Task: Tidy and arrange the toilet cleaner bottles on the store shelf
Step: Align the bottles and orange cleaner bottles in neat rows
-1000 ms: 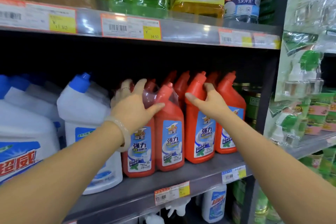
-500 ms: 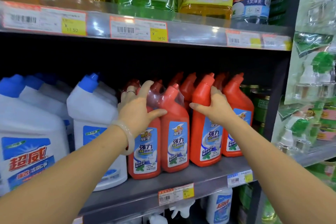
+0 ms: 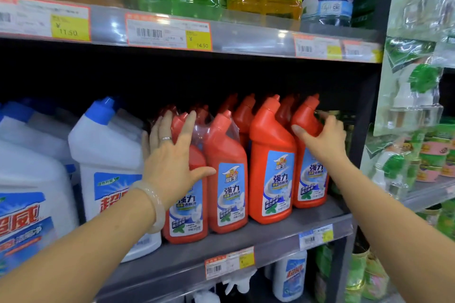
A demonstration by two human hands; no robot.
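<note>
Several red toilet cleaner bottles with blue labels stand in rows on the grey middle shelf [image 3: 270, 233]. A plastic-wrapped pair of red bottles [image 3: 226, 179] stands front left. My left hand [image 3: 172, 155], with a ring and a pale bracelet, lies over the left bottle of that pair, fingers spread, thumb against the right one. A single red bottle [image 3: 270, 167] stands beside the pair. My right hand [image 3: 322, 138] grips the neck of the rightmost red bottle [image 3: 310, 179]. More red bottles stand behind, partly hidden.
Large white bottles with blue caps [image 3: 108, 155] fill the shelf's left side, touching my left wrist. Yellow and green detergent bottles stand on the upper shelf [image 3: 234, 37] with price tags. Hanging packaged goods [image 3: 418, 81] are to the right, white bottles [image 3: 290, 275] below.
My right hand moved from the third red bottle's neck to the rightmost bottle's neck. My left hand's fingers spread wider over the wrapped pair. The camera came closer.
</note>
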